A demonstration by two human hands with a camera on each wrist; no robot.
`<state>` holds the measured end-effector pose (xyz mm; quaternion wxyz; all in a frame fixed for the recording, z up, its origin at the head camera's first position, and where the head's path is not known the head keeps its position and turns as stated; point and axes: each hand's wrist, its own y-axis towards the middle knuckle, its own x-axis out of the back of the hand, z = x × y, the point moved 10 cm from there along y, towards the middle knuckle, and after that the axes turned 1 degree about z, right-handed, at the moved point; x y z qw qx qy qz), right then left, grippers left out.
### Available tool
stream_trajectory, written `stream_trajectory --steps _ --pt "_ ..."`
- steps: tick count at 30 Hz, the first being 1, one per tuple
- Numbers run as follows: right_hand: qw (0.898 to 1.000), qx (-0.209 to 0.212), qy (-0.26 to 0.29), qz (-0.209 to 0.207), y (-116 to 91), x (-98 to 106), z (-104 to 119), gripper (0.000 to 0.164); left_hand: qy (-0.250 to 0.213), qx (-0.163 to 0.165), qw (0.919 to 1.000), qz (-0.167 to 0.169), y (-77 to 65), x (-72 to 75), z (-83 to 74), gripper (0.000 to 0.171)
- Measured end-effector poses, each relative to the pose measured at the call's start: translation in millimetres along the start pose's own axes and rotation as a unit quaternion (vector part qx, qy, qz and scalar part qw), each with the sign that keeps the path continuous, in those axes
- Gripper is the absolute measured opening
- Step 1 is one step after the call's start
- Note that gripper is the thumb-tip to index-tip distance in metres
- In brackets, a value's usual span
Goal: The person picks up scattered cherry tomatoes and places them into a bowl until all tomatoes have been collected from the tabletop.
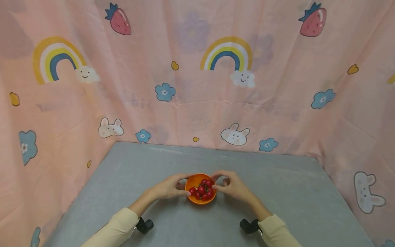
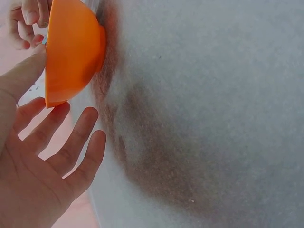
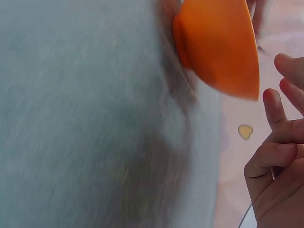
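An orange bowl [image 1: 195,178] stands upright at the grey tabletop, with several cherry tomatoes [image 1: 201,190] heaped in it. My left hand [image 1: 169,187] holds the bowl from its left side. In the left wrist view, the thumb of that hand [image 2: 35,156] lies at the rim and the first fingertips touch the wall, while the other fingers spread away. On the right side, my right hand [image 1: 235,187] has thumb and forefinger parted near the rim. The right wrist view shows these fingertips [image 3: 282,61] just off the bowl [image 3: 218,47].
The grey table [image 1: 296,199] spreads out around the bowl. A pink curtain [image 1: 191,113] printed with rainbows, rabbits and flowers hangs behind it and at both sides. Black wrist cameras [image 1: 145,225] sit by the cream sleeves [image 1: 118,224].
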<state>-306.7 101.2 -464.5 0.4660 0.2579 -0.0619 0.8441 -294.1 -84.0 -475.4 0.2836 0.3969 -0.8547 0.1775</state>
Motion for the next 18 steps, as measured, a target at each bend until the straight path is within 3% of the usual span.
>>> stream_trajectory --steps 6,10,14,18 --pt "1.000 -0.002 -0.014 -0.024 -19 21 -11 0.025 0.010 0.005 0.9999 0.003 -0.5 -1.9 0.1 0.067" --pt "0.998 -0.015 -0.016 -0.056 -38 40 -25 0.023 -0.012 0.003 0.9999 -0.004 -2.8 0.0 0.0 0.069" --pt "0.992 -0.001 -0.045 -0.114 -57 60 -31 0.017 -0.020 0.001 0.9985 -0.050 -11.1 15.1 3.5 0.067" --pt "0.975 0.019 -0.145 -0.170 -71 75 -30 0.017 0.058 0.013 0.9923 -0.108 -24.7 35.4 15.6 0.065"
